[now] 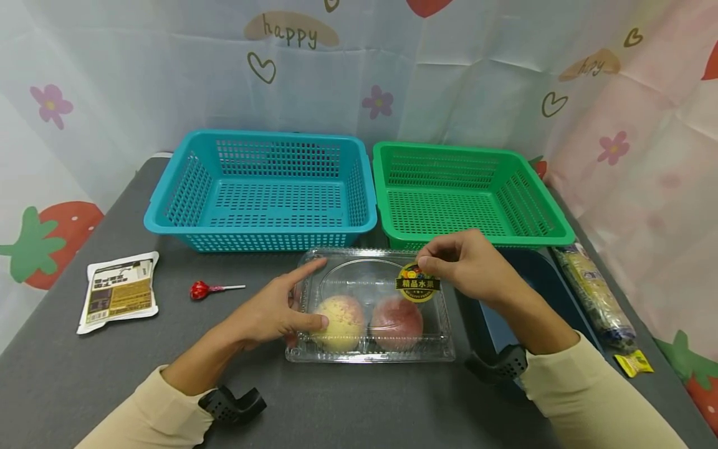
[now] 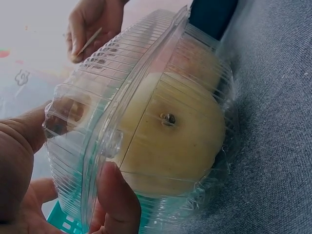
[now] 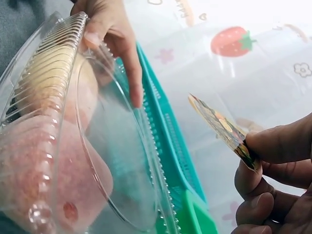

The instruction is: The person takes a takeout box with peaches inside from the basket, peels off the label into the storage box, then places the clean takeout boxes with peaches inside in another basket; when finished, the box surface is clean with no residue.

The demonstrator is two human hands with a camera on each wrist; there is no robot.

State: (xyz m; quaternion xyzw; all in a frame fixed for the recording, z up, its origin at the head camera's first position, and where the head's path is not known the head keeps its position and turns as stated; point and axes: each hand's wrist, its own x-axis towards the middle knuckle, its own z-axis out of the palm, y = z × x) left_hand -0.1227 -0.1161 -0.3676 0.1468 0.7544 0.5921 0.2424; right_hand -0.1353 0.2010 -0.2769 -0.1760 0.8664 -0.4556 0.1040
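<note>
A clear plastic clamshell box lies on the grey table with two round fruits inside, apparently peaches: a yellow-and-pink one on the left and a pinker one on the right. My left hand grips the box's left side, thumb near the front, index finger stretched along the lid. Between thumb and index finger, my right hand pinches a round black-and-gold sticker by its edge. In the right wrist view the sticker is held apart from the lid, seen nearly edge-on.
Behind the box stand a blue basket and a green basket. At left lie a white-and-gold packet and a red lollipop. On the right are a dark blue tray, a long clear-wrapped package and a small yellow packet.
</note>
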